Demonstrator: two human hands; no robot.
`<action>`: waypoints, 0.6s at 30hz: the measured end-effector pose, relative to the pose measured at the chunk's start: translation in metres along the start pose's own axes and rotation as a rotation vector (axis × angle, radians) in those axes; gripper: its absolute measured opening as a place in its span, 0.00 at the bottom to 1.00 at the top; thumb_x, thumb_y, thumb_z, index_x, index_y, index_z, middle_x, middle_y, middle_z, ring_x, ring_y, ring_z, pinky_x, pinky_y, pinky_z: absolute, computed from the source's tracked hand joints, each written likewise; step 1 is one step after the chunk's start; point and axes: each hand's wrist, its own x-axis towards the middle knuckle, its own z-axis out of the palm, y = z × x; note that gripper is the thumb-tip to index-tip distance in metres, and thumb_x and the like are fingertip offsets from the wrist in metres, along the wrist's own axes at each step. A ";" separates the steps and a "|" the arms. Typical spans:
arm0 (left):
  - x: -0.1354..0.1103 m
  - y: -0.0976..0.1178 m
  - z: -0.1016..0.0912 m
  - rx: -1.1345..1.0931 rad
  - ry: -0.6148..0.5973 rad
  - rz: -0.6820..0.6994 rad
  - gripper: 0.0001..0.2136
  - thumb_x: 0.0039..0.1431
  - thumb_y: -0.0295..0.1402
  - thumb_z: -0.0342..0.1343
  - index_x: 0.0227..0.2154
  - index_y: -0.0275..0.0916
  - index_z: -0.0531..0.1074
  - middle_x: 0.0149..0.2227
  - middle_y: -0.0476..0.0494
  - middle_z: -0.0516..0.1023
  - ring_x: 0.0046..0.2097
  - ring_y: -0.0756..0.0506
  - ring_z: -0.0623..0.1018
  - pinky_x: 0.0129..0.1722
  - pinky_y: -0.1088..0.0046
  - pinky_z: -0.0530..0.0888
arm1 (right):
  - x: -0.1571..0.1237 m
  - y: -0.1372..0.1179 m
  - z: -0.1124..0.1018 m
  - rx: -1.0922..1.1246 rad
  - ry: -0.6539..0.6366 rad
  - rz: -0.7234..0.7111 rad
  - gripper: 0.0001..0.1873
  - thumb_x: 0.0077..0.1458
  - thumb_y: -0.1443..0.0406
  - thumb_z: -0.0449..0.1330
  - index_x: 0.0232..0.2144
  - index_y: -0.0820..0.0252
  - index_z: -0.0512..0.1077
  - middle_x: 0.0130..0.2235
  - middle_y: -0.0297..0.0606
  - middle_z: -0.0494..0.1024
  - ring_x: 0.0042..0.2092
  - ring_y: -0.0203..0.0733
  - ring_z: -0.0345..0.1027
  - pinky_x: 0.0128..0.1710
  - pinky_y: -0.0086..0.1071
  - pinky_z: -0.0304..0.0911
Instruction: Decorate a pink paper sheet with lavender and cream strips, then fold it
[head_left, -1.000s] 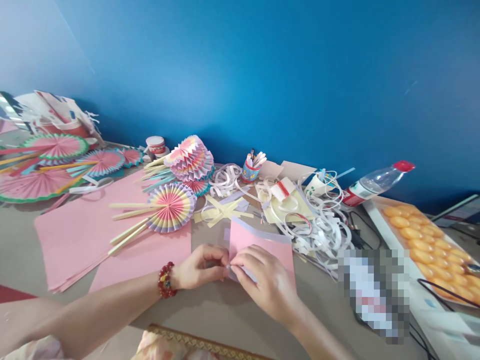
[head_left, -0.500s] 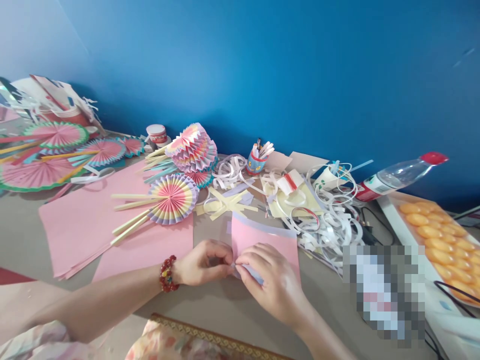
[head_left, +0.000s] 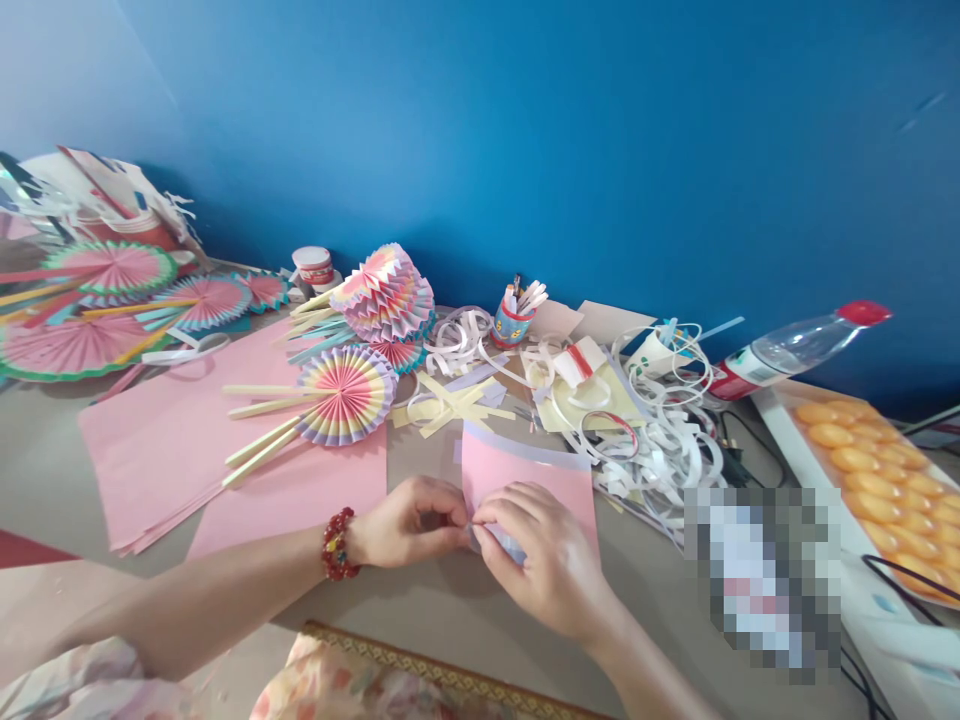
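Note:
A pink sheet of paper (head_left: 525,470) with a pale lavender strip along its far edge lies in front of me. At its near left edge my left hand (head_left: 424,520) pinches the paper between thumb and fingers, a beaded bracelet on its wrist. My right hand (head_left: 536,540) is closed on the near side of the same sheet, its fingertips almost meeting the left ones. A lavender near edge shows under the right palm; the exact fold there is hidden by my fingers. Left of the sheet, a round pleated paper fan (head_left: 346,395) with pale yellow sticks rests on large pink sheets (head_left: 172,440).
Behind are stacked pleated fans (head_left: 386,295), a blue pen cup (head_left: 514,322) and yellow paper strips (head_left: 461,405). Curled white paper strips (head_left: 675,450) heap at the right, near a tilted bottle (head_left: 795,350) and a box of orange oval pieces (head_left: 862,460). More fans (head_left: 112,270) lie far left.
Both hands stay at the near edge of the pink sheet with only slight finger movement. The whole view has shifted very slightly.

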 end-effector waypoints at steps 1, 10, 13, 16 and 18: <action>0.000 0.000 0.000 -0.001 -0.001 -0.001 0.10 0.62 0.34 0.57 0.30 0.33 0.77 0.28 0.42 0.77 0.31 0.49 0.75 0.33 0.77 0.70 | 0.000 0.000 0.000 -0.004 0.001 -0.002 0.05 0.60 0.71 0.54 0.34 0.58 0.67 0.33 0.35 0.75 0.36 0.40 0.66 0.38 0.35 0.56; 0.000 0.001 0.000 -0.025 -0.014 -0.009 0.10 0.62 0.34 0.57 0.30 0.33 0.77 0.30 0.41 0.78 0.33 0.48 0.75 0.35 0.76 0.70 | 0.001 0.004 -0.002 -0.034 -0.001 -0.055 0.04 0.61 0.70 0.55 0.35 0.59 0.69 0.33 0.35 0.75 0.36 0.39 0.66 0.40 0.35 0.57; 0.000 0.000 0.000 -0.031 -0.020 -0.009 0.10 0.63 0.34 0.56 0.30 0.33 0.76 0.30 0.41 0.78 0.33 0.48 0.75 0.35 0.76 0.70 | 0.001 0.004 -0.002 -0.045 -0.004 -0.062 0.04 0.61 0.70 0.55 0.34 0.59 0.69 0.33 0.34 0.75 0.36 0.39 0.65 0.40 0.35 0.57; 0.000 0.000 0.000 -0.030 -0.013 -0.007 0.10 0.62 0.34 0.57 0.30 0.33 0.76 0.29 0.41 0.77 0.32 0.48 0.75 0.34 0.77 0.70 | 0.001 0.004 -0.001 -0.053 -0.010 -0.062 0.05 0.61 0.70 0.54 0.33 0.59 0.69 0.32 0.34 0.75 0.36 0.38 0.65 0.40 0.35 0.56; 0.001 0.001 0.000 -0.027 -0.015 -0.001 0.10 0.62 0.34 0.57 0.30 0.33 0.76 0.29 0.41 0.77 0.32 0.49 0.75 0.34 0.77 0.70 | 0.001 0.004 -0.001 -0.053 -0.007 -0.067 0.06 0.61 0.70 0.54 0.33 0.59 0.69 0.32 0.35 0.75 0.36 0.38 0.65 0.40 0.35 0.56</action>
